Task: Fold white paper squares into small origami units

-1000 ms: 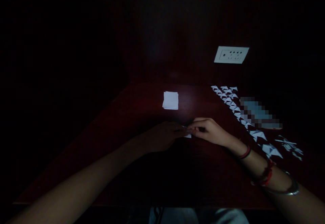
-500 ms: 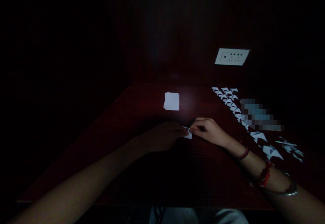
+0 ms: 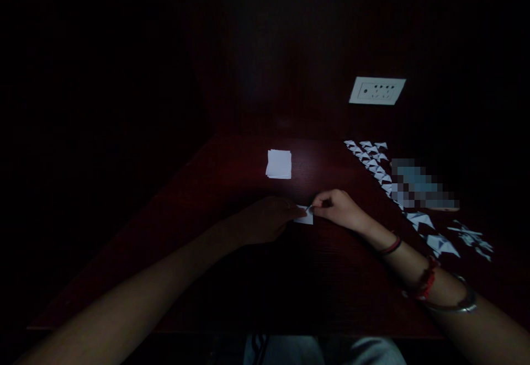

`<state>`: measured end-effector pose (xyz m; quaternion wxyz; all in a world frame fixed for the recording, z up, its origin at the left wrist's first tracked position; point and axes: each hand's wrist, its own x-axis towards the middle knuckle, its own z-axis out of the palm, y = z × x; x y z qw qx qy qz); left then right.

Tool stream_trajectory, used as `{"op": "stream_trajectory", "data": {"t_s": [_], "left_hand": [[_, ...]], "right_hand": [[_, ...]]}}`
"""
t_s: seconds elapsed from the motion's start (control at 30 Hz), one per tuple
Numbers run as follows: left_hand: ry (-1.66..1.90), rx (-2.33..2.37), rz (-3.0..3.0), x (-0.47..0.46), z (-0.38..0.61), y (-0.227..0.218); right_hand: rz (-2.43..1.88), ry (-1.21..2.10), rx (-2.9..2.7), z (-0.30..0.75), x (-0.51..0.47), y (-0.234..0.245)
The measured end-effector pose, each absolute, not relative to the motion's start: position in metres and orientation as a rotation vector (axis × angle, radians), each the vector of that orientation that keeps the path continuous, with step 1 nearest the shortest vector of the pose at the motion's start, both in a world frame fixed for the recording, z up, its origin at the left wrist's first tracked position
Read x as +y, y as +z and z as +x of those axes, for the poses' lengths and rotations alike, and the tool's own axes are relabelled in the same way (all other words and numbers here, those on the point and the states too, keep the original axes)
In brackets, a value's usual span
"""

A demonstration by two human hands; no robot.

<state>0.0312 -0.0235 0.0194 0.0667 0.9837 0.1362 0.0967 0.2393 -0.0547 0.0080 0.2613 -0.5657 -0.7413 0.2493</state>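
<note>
Paper piece (image 3: pixel 305 217) pinched between left hand (image 3: pixel 265 220) and right hand (image 3: pixel 337 210) grip.

— What is on the right hand (image 3: pixel 337 212)?
— Three things, all behind the fingers on the wrist. Closest to the fingers is a thin dark band (image 3: pixel 391 246) with a red edge. Further back is a red thread bracelet (image 3: pixel 424 286). Furthest back is a plain silver bangle (image 3: pixel 457 305).
— And the left hand (image 3: pixel 265 222)?
— Something small glints on one finger, but it is too dim to tell what. Both forearms are bare.
— Any clothes?
— Light grey trousers (image 3: pixel 356 351), far behind the fingers.
</note>
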Motion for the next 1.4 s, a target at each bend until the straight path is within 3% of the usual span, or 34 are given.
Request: {"op": "stream_trajectory", "data": {"t_s": [0.63, 0.93, 1.4], "left_hand": [[0.292, 0.383, 3.005, -0.021, 0.038, 0.016], [0.267, 0.355, 3.007, -0.018, 0.035, 0.014], [0.235, 0.394, 3.005, -0.020, 0.035, 0.016]], "right_hand": [[-1.707, 0.661, -1.978, 0.237, -0.051, 0.009], [-1.321, 0.597, -2.086, 0.250, -0.052, 0.005], [-1.437, 0.616, -2.094, 0.246, -0.047, 0.006]]}}
